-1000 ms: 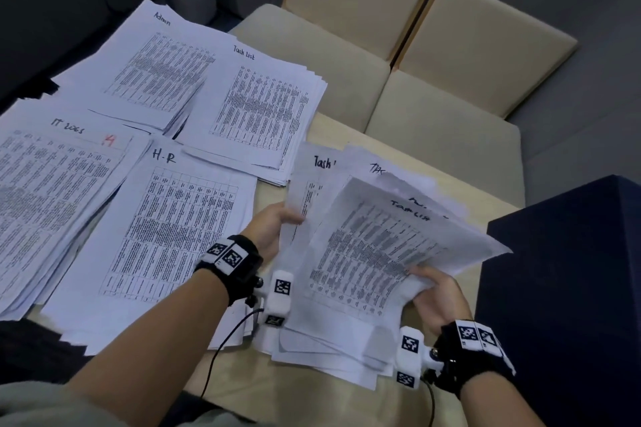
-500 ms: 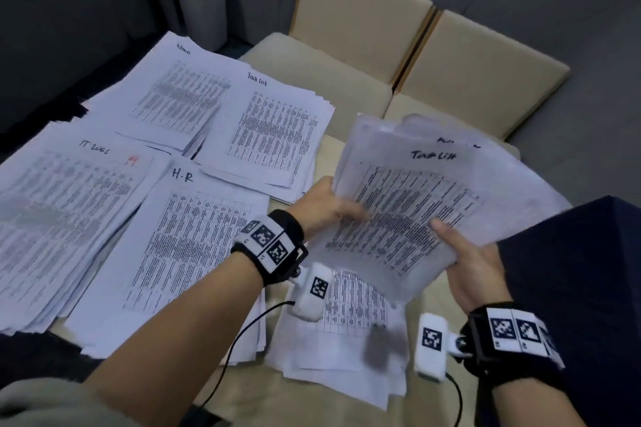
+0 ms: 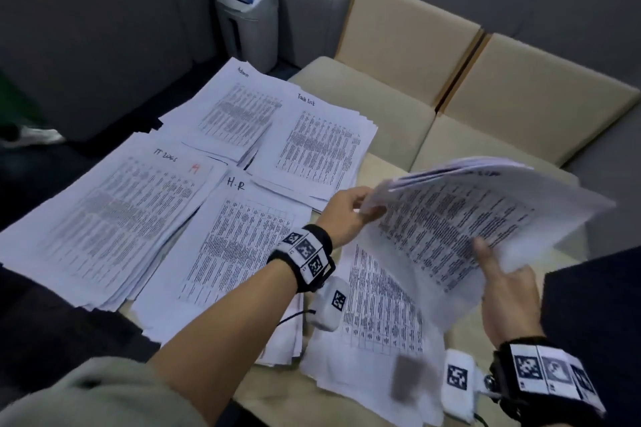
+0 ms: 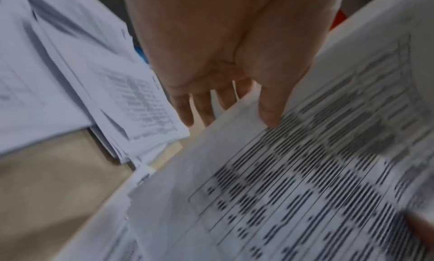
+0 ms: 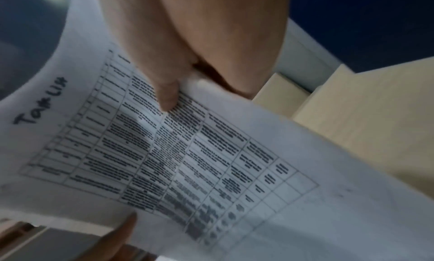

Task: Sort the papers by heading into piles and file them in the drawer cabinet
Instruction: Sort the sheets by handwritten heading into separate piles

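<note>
Both hands hold a sheaf of papers (image 3: 468,218) up off the table. Its top sheet is headed "Task List" (image 5: 40,101). My left hand (image 3: 350,215) pinches the sheaf's left edge, thumb on top (image 4: 270,105). My right hand (image 3: 503,284) grips the near right corner, thumb on top (image 5: 164,90). Beneath the sheaf a leftover stack (image 3: 378,333) lies on the table. Sorted piles lie to the left: "Task List" (image 3: 319,146), "Admin" (image 3: 239,107), "IT" (image 3: 114,218) and "H.R" (image 3: 236,243).
The wooden table (image 3: 277,388) is mostly covered in papers. Two beige cushioned chairs (image 3: 433,80) stand beyond its far edge. A grey bin with a blue lid (image 3: 246,14) stands at the back. A dark blue box-like object (image 3: 603,305) is at the right.
Both hands have lifted the sheaf off the leftover stack and raised it up and to the right. The head view has tilted up, showing the bin.
</note>
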The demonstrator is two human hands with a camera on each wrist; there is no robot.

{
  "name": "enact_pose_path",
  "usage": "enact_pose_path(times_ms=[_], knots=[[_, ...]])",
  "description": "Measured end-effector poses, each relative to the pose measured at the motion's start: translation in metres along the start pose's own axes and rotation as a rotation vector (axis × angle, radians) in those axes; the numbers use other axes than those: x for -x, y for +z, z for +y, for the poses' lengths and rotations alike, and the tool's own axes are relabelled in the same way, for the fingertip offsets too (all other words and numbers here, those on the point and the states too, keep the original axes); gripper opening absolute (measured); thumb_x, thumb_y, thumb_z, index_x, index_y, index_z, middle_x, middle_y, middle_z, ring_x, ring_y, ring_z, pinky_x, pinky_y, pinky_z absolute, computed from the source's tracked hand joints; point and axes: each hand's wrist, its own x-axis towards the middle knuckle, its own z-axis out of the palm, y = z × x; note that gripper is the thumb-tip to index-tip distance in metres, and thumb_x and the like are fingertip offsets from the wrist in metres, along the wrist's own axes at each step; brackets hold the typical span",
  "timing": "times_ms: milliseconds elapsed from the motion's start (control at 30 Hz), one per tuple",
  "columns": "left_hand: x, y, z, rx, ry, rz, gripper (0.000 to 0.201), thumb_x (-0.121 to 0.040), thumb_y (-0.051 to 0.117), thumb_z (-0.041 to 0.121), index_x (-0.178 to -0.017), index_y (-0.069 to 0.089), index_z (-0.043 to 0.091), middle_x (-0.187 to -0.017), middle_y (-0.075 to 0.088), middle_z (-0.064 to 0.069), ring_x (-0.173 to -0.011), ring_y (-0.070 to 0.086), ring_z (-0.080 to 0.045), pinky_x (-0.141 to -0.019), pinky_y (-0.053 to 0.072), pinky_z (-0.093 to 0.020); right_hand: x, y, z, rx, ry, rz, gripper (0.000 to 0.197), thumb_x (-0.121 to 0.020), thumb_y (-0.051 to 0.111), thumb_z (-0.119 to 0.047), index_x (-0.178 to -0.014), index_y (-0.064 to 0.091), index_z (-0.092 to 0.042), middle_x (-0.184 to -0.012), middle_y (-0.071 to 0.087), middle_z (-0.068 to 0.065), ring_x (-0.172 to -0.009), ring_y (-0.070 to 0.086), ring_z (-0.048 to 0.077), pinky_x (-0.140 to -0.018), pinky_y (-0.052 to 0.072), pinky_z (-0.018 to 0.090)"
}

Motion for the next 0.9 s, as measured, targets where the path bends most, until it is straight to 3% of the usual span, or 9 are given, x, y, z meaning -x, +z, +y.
enact_pose_path(times_ms=[67,133,200,267,333,467,600,767,900], knots=[[0.007,-0.004,-0.002,-0.029,0.011,0.009,0.031,-0.089,0.066,0.036,-0.104,0.065,0.009,-0.093,0.07,-0.004,-0.083,0.066,-0.022,-0.082,0.053,-0.039,-0.008,0.004,-0.009,-0.058,-0.036,-0.041,0.061,-0.088,0.068,-0.046,-0.11,0.058,0.01,-0.088,0.058,0.016,-0.078,0.055,0.028,-0.064,0.042,0.034],[0.015,-0.012,-0.008,-0.092,0.034,0.036,0.024,-0.095,0.06,0.034,-0.093,0.061,0.01,-0.076,0.058,-0.002,-0.065,0.054,-0.018,-0.066,0.048,-0.032,-0.016,0.018,-0.017,-0.161,-0.056,-0.096,0.043,-0.087,0.072,-0.036,-0.113,0.065,-0.002,-0.105,0.072,0.013,-0.096,0.068,0.032,-0.087,0.055,0.045],[0.026,-0.024,-0.015,-0.101,0.024,0.067,0.022,-0.098,0.055,0.035,-0.094,0.06,0.014,-0.076,0.059,-0.005,-0.065,0.055,-0.023,-0.063,0.051,-0.034,-0.022,0.038,-0.014,-0.244,-0.052,-0.191,0.028,-0.087,0.072,-0.023,-0.11,0.067,-0.009,-0.111,0.072,0.008,-0.107,0.068,0.03,-0.096,0.054,0.045],[0.038,-0.041,-0.018,-0.049,-0.042,0.136,0.029,-0.096,0.056,0.036,-0.112,0.061,0.012,-0.097,0.067,-0.008,-0.087,0.064,-0.026,-0.083,0.055,-0.04,-0.021,0.062,-0.007,-0.285,-0.029,-0.278,0.029,-0.085,0.071,-0.025,-0.111,0.066,-0.013,-0.112,0.071,0.003,-0.11,0.066,0.025,-0.096,0.053,0.039],[0.046,-0.066,-0.019,0.012,-0.09,0.226,0.026,-0.097,0.057,0.028,-0.117,0.058,0.011,-0.101,0.064,-0.001,-0.094,0.061,-0.02,-0.088,0.052,-0.036,-0.017,0.087,0.003,-0.309,0.028,-0.333,0.037,-0.09,0.063,-0.038,-0.119,0.063,-0.016,-0.118,0.069,0.001,-0.11,0.065,0.02,-0.097,0.05,0.039],[0.059,-0.132,-0.025,0.074,-0.151,0.397,0.01,-0.098,0.056,0.021,-0.104,0.056,0.014,-0.089,0.056,-0.003,-0.078,0.053,-0.016,-0.072,0.049,-0.027,-0.012,0.137,0.04,-0.243,0.222,-0.402,0.043,-0.089,0.053,-0.056,-0.104,0.064,-0.017,-0.094,0.069,0.0,-0.081,0.064,0.013,-0.073,0.047,0.03],[0.066,-0.195,-0.047,0.079,-0.246,0.475,0.012,-0.098,0.055,0.021,-0.104,0.056,0.011,-0.085,0.054,0.0,-0.071,0.049,-0.01,-0.062,0.042,-0.02,0.0,0.182,0.08,-0.111,0.446,-0.482,0.035,-0.098,0.053,-0.042,-0.1,0.062,-0.008,-0.084,0.07,0.007,-0.072,0.063,0.019,-0.062,0.047,0.03],[0.065,-0.274,-0.067,0.102,-0.33,0.507,0.013,-0.096,0.058,0.019,-0.105,0.059,0.009,-0.091,0.06,-0.005,-0.079,0.057,-0.017,-0.067,0.05,-0.025,0.014,0.205,0.107,0.137,0.375,-0.432,0.042,-0.101,0.049,-0.039,-0.119,0.061,-0.003,-0.114,0.066,0.014,-0.104,0.062,0.028,-0.089,0.048,0.039],[0.065,-0.341,-0.075,0.151,-0.361,0.635,0.008,-0.094,0.062,0.018,-0.1,0.063,0.012,-0.097,0.07,-0.007,-0.09,0.067,-0.024,-0.08,0.057,-0.04,0.019,0.212,0.104,0.206,0.369,-0.374,0.042,-0.101,0.046,-0.043,-0.119,0.062,-0.009,-0.113,0.066,0.01,-0.103,0.061,0.025,-0.092,0.047,0.04]])
